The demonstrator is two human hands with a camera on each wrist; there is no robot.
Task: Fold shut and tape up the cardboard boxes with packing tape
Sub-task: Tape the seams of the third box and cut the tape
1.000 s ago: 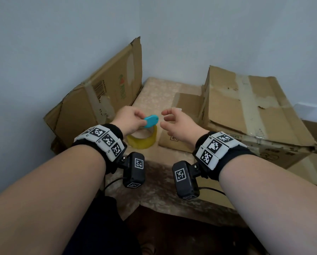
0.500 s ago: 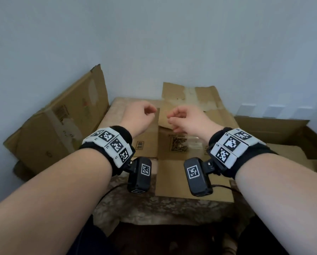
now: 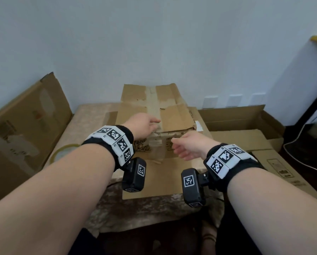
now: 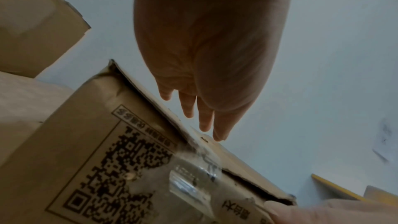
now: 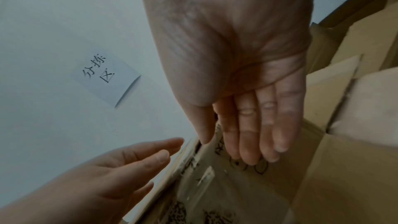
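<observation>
A worn cardboard box (image 3: 172,115) stands on the table with its top flaps folded down and old tape (image 3: 153,105) along the seam. My left hand (image 3: 146,124) reaches over the top front edge with straight fingers (image 4: 204,122); I cannot tell if they touch. My right hand (image 3: 183,148) is open, its fingers (image 5: 254,142) straight against or just off the printed front face (image 5: 215,185). Neither hand holds anything. A roll of clear packing tape (image 3: 64,151) lies flat on the table at the left, partly hidden by my left forearm.
A flattened carton (image 3: 25,122) leans on the wall at the left. An open box (image 3: 236,118) and more flat cardboard (image 3: 275,162) lie at the right. A cardboard sheet (image 3: 154,179) lies under the box. The table edge (image 3: 144,214) is near me. Cables (image 3: 297,142) hang at the far right.
The blue thing my left hand held over the tape roll is gone from view. Both hands have uncurled and reached forward to the box. The head view has swung right.
</observation>
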